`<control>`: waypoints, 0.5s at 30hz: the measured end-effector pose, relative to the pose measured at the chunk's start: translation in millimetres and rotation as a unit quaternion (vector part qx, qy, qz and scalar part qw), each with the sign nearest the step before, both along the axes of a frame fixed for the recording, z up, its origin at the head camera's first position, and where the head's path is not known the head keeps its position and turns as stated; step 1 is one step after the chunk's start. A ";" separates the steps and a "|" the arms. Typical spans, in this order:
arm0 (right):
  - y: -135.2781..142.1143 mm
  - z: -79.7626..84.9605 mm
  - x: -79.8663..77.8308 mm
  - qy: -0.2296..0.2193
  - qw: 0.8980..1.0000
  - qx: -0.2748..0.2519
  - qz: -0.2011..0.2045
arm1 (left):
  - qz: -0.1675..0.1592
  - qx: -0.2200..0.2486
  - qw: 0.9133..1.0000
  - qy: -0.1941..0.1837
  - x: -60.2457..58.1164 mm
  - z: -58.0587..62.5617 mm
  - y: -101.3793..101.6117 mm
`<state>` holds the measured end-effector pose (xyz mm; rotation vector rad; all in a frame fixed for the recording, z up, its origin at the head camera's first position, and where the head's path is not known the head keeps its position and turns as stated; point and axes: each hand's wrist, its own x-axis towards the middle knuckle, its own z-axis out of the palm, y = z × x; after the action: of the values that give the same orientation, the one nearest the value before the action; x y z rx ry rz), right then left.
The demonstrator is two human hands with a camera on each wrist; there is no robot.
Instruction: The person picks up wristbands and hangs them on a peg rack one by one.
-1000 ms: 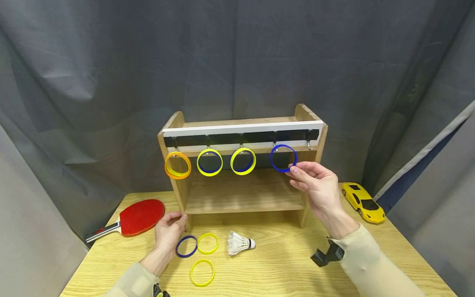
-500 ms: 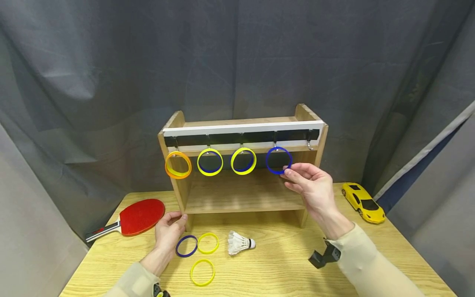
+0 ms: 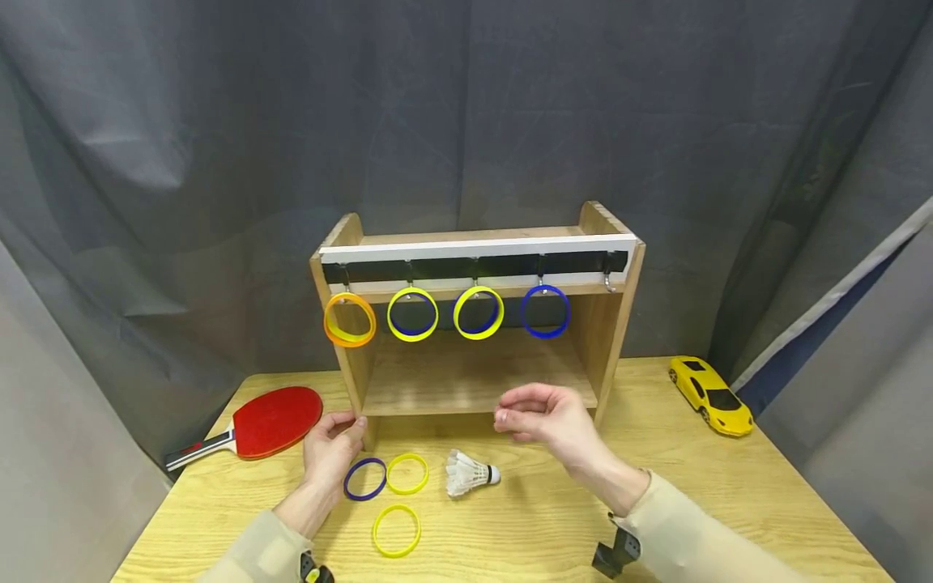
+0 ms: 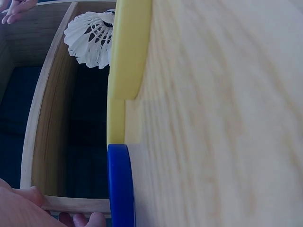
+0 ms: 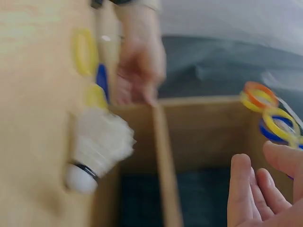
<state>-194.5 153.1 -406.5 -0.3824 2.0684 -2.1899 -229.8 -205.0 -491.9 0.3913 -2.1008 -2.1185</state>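
Observation:
My left hand (image 3: 328, 449) grips the lower left side panel of a small wooden shelf (image 3: 477, 385), thumb and fingers on either side of its edge in the left wrist view. Nothing is held by my right hand (image 3: 552, 423); its fingers are loosely bent in front of the shelf's lower board, above the tabletop. A blue ring (image 3: 545, 335) hangs from the fourth hook. Yellow-and-blue ring pairs hang on the second and third hooks, an orange ring (image 3: 350, 344) with a yellow one on the first. The rightmost hook (image 3: 609, 282) carries no ring.
On the table (image 3: 525, 542) lie a blue ring (image 3: 346, 481), two yellow rings (image 3: 396, 555) and a shuttlecock (image 3: 469, 474). A red table tennis bat (image 3: 279, 423) is at the left, a yellow toy car (image 3: 710, 397) at the right. Grey curtains (image 3: 466, 105) surround the table.
My right hand has let go of the blue ring, now hanging on the fourth hook, and has moved down and left. The left hand stays on the shelf's side panel.

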 end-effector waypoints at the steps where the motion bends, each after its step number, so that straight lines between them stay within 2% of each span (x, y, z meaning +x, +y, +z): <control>1: -7.0 -5.7 2.5 -0.005 1.000 0.016 0.011 | 0.000 -0.001 1.000 0.001 0.2 0.4 -0.1; 8: -52.4 -40.6 20.2 -0.005 0.991 0.100 0.090 | 0.000 -0.008 1.000 0.001 0.4 1.3 0.6; 15: -87.3 -61.9 32.5 0.048 0.966 0.211 0.143 | 0.002 -0.003 1.000 0.000 -0.2 0.3 0.4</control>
<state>-162.0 65.8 -468.3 -0.6972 2.2825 -1.5500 -230.0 -204.6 -491.6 0.3950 -2.1042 -2.1085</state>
